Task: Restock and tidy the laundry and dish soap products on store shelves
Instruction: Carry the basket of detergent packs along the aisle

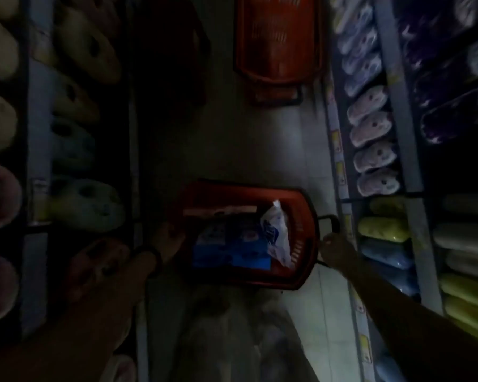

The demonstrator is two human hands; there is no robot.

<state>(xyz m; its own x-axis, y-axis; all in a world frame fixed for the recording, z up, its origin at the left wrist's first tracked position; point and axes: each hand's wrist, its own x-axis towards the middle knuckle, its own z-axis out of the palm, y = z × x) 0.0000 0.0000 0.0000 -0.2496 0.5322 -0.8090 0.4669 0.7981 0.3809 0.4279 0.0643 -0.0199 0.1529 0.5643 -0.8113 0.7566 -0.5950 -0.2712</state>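
You are looking straight down a dim aisle, with shelves (403, 111) of soft refill pouches on both sides: cream and pale green ones on your left, white, purple, yellow and blue ones (375, 153) on your right. Small yellow price tags (336, 143) run along the right shelf edge, but their print is too blurred to read. On the floor (260, 144) ahead lies a red basket (278, 42), well apart from the nearer red basket (304, 235) between your hands. The near one holds blue packs (232, 249) with white-and-red logos you cannot make out, and a white pouch (278, 235) with blue lettering, also unreadable, leaning against its right wall. Your right hand (335, 250) is closed around the basket's black handle (329, 219). Your left hand (167, 239), a dark band at its wrist, rests at the basket's left rim; whether it grips is lost in shadow.
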